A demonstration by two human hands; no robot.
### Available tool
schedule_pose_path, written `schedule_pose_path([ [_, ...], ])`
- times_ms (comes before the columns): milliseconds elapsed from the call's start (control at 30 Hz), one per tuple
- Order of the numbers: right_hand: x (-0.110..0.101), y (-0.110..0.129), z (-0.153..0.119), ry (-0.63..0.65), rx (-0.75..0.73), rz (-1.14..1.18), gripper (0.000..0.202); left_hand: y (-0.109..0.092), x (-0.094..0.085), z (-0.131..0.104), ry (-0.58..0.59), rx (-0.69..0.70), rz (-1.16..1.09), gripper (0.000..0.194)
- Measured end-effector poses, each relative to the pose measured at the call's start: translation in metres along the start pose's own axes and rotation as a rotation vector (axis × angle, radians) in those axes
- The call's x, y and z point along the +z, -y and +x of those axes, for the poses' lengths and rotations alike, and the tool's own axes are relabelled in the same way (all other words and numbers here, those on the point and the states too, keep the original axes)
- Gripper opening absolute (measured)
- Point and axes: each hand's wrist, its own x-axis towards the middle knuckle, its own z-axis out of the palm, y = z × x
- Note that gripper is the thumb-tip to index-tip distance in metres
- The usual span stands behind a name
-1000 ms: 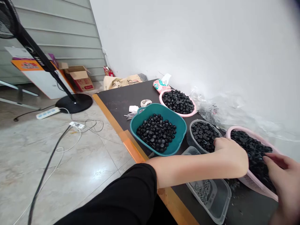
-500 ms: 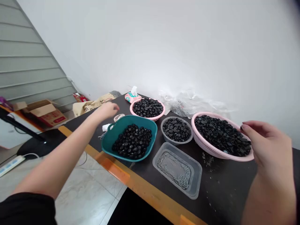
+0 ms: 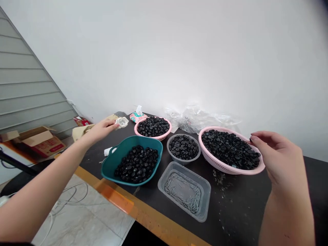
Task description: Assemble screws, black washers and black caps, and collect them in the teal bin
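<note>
My left hand [image 3: 106,126] is raised behind the teal basket [image 3: 107,167], its fingers closed on the edge of a whitish ring-shaped roll [image 3: 122,122]. The roll's material is hard to tell. My right hand [image 3: 279,153] is beside the right rim of the large pink basket [image 3: 217,164], which is heaped with small black cap-like parts [image 3: 230,147]. Its thumb and forefinger are pinched together near a small dark spot; what they hold, if anything, I cannot make out. Black domed caps [image 3: 138,164] fill part of the teal basket.
A clear tub [image 3: 203,201] of metal screws or pins stands in front. Behind it is a round bowl [image 3: 176,159] of black washers. A smaller pink basket [image 3: 167,131] of black parts, a wipes pack [image 3: 135,117] and plastic bags [image 3: 197,118] line the wall.
My left hand has taken up the whitish roll that lay on the table behind the teal basket and lifted it. My right hand stays pinched beside the large pink basket. The view has shifted slightly.
</note>
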Motion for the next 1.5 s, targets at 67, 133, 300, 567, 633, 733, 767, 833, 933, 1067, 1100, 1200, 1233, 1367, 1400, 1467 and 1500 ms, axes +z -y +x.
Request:
schedule_pose_path([
  [67,-0.001,0.003,-0.002,0.000,0.000,0.016,0.019,-0.024,-0.012,-0.018,0.004,0.115,-0.016,0.038],
  [133,-0.001,0.007,-0.004,0.005,-0.006,0.035,0.017,-0.055,-0.019,-0.040,0.052,0.257,-0.056,0.041],
  [300,-0.001,0.020,-0.018,0.158,-0.029,0.175,0.014,-0.140,-0.022,-0.085,0.231,0.544,-0.165,0.038],
  [567,-0.014,0.064,-0.084,0.788,-0.356,0.309,0.022,-0.218,-0.017,-0.102,0.491,0.691,-0.267,0.028],
  [633,-0.016,0.074,-0.092,0.958,-0.418,0.300,0.017,-0.228,-0.013,-0.101,0.541,0.682,-0.266,0.029],
  [733,-0.017,0.075,-0.090,1.011,-0.377,0.261,0.010,-0.233,-0.002,-0.099,0.530,0.684,-0.243,0.026],
  [767,-0.018,0.070,-0.087,0.999,-0.336,0.221,0.012,-0.232,0.003,-0.098,0.465,0.683,-0.228,0.025],
  [833,-0.026,0.052,-0.082,0.972,-0.239,0.102,0.017,-0.222,0.019,-0.101,0.294,0.673,-0.179,0.030],
  [933,-0.052,0.005,-0.080,0.880,-0.091,-0.081,0.020,-0.193,0.054,-0.115,0.224,0.699,-0.056,0.030],
  [1067,-0.097,-0.076,-0.083,0.651,0.105,-0.232,0.026,-0.145,0.113,-0.146,0.262,0.765,-0.046,0.025],
  [1100,-0.106,-0.096,-0.082,0.572,0.151,-0.264,0.026,-0.136,0.127,-0.151,0.246,0.756,-0.045,0.027],
  [1200,-0.116,-0.146,-0.073,0.365,0.245,-0.315,0.027,-0.123,0.159,-0.160,0.200,0.721,-0.058,0.030],
  [1233,-0.115,-0.158,-0.069,0.313,0.267,-0.319,0.028,-0.123,0.167,-0.160,0.189,0.709,-0.067,0.031],
  [1367,-0.097,-0.188,-0.057,0.206,0.340,-0.315,0.031,-0.135,0.182,-0.158,0.183,0.669,-0.129,0.030],
  [1400,-0.092,-0.191,-0.056,0.196,0.353,-0.311,0.032,-0.138,0.184,-0.158,0.189,0.660,-0.150,0.030],
  [1467,-0.083,-0.195,-0.058,0.186,0.370,-0.300,0.031,-0.141,0.187,-0.159,0.201,0.639,-0.198,0.029],
  [1500,-0.080,-0.195,-0.060,0.185,0.374,-0.294,0.031,-0.140,0.189,-0.160,0.207,0.628,-0.222,0.028],
])
